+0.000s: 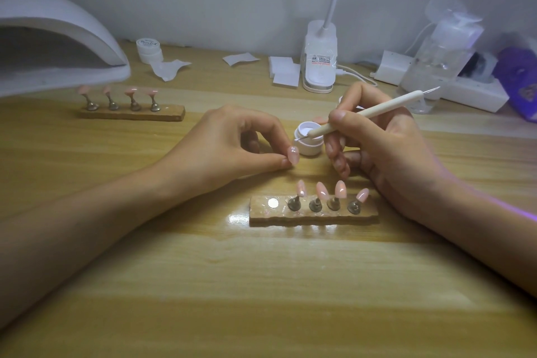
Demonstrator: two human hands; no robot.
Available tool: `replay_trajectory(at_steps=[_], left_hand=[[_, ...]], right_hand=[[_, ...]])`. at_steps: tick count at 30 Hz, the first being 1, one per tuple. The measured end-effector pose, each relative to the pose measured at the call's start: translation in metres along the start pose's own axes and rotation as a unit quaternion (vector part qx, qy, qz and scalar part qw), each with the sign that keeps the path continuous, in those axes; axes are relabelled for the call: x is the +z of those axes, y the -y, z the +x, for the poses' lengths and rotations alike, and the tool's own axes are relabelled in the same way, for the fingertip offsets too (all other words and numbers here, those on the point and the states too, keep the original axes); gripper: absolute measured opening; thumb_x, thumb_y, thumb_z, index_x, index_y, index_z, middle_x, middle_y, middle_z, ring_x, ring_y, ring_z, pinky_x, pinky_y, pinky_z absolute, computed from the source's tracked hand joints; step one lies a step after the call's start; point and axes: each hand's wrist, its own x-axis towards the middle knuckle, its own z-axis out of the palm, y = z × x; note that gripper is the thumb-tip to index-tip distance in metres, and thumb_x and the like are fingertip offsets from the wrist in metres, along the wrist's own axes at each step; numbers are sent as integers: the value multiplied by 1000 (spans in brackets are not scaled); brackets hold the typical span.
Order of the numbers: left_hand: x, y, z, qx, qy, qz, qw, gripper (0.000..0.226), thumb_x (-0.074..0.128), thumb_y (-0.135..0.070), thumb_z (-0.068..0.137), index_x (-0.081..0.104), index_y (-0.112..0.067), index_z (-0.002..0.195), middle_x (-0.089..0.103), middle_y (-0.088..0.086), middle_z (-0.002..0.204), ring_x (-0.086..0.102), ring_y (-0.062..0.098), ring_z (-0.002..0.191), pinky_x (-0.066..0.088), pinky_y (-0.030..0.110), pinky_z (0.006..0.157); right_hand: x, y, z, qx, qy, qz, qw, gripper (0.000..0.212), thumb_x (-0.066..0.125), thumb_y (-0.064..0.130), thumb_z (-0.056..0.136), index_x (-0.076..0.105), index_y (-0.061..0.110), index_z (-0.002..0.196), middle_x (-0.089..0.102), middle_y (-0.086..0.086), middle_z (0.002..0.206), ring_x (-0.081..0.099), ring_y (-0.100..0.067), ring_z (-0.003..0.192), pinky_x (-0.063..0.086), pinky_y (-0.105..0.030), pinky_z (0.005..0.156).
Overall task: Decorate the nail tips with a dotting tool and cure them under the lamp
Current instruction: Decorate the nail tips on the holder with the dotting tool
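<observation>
Two hands are showing mid-frame: the left hand (232, 142) is pinching one nail tip (293, 154), the right hand (389, 151) is holding one dotting tool (386, 106). Four near tips (340, 189) are standing on the near holder (261, 212), lower middle; four far tips (132, 91) are standing on the far holder (168, 113), upper left. That is making nine tips and two holders. Two little jars are sitting out: an open jar (311, 149) in the middle, a closed jar (149, 50) at upper left. One curing lamp (58, 38) is sitting at far upper left.
</observation>
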Motion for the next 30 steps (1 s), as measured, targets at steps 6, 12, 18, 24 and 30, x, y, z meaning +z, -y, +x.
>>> replay_trajectory(at_steps=[6,12,18,24,30], left_hand=[[0,0,0,-3,-4,0,1000,20,82,-21,79,74,-38,74,66,-20,66,51,-2,57,39,11,58],[1,-3,0,-4,-8,15,1000,15,80,-20,79,73,-32,74,63,-22,60,51,-3,53,37,10,55],[1,-4,0,-3,-8,18,1000,16,80,-20,79,73,-33,74,61,-25,57,50,-5,51,34,6,53],[1,-3,0,0,-9,17,1000,16,81,-20,79,73,-32,74,62,-26,59,53,-6,52,35,5,53],[2,-3,0,0,-8,11,1000,13,80,-19,79,74,-30,76,61,-27,58,53,-7,50,33,2,51]], right_hand=[[0,-1,0,-6,0,0,1000,20,60,15,90,51,18,72,58,-6,59,51,-17,50,42,-21,43],[-1,0,0,-11,-1,2,1000,21,59,16,89,53,22,70,58,-12,63,51,-17,50,42,-22,43],[0,-2,1,-1,8,-13,1000,20,59,13,89,52,18,71,58,-10,59,51,-17,47,41,-21,42],[0,-2,0,7,16,-22,1000,20,58,11,89,52,17,72,58,-5,55,50,-16,44,41,-19,42],[0,-1,0,10,14,-28,999,18,59,10,88,50,15,73,57,-5,55,50,-16,44,41,-19,41]])
